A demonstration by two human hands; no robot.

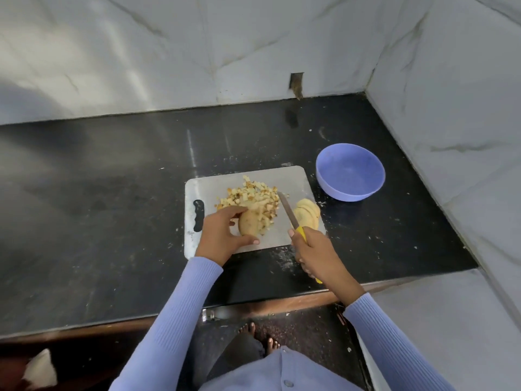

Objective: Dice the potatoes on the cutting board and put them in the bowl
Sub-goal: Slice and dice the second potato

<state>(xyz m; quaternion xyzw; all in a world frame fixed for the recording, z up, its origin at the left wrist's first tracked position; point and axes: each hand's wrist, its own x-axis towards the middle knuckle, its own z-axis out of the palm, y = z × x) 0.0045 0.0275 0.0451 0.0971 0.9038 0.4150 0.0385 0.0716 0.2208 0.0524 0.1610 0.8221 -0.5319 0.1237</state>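
— Where does the potato (248,225) lie from your hands?

— On the board (293,176), near its front edge, under your left hand (222,235). Your fingers curl over its left end and your thumb wraps the near side, so you grip it. Its long axis seems to run from the front edge toward the back, tilted a little right.

— And the knife (290,214)?

— Your right hand (315,252) is closed round the yellow handle, the blade pointing back-left, just right of the potato and apart from it. Dice (251,197) are heaped behind the potato; slices (307,214) lie at the board's right edge. The bowl (350,172) sits beyond the board's back right corner, nearer your right hand, with nothing in it that I can see.
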